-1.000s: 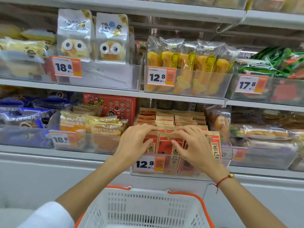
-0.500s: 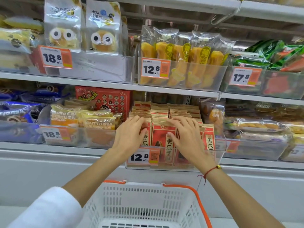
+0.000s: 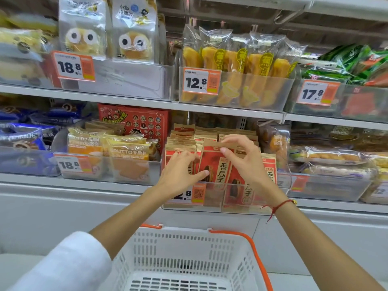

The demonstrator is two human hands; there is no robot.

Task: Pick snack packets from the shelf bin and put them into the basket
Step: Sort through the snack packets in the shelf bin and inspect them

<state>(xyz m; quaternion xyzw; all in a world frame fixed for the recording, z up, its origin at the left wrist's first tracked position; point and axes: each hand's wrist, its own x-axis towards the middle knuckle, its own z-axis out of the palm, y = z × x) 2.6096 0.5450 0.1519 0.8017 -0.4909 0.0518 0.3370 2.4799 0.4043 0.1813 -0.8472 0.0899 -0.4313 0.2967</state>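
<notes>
A clear shelf bin (image 3: 212, 203) on the lower shelf holds several red and tan snack packets standing in rows. My right hand (image 3: 245, 160) pinches the tan top edge of one packet (image 3: 214, 164), which sticks up above the others. My left hand (image 3: 181, 171) touches the front of that packet and the packet to its left, fingers extended. Below my arms hangs a white basket (image 3: 184, 259) with orange handles; no packet shows in the part I see.
Neighbouring clear bins hold yellow bread packs (image 3: 123, 156) on the left and wrapped pastries (image 3: 327, 162) on the right. The upper shelf carries owl-face buns (image 3: 84, 32), yellow bread sticks (image 3: 235, 66) and green packs (image 3: 352, 61). Orange price tags front the bins.
My right hand has risen, lifting one packet partly out of the row. My left hand has moved from the packet tops to its front.
</notes>
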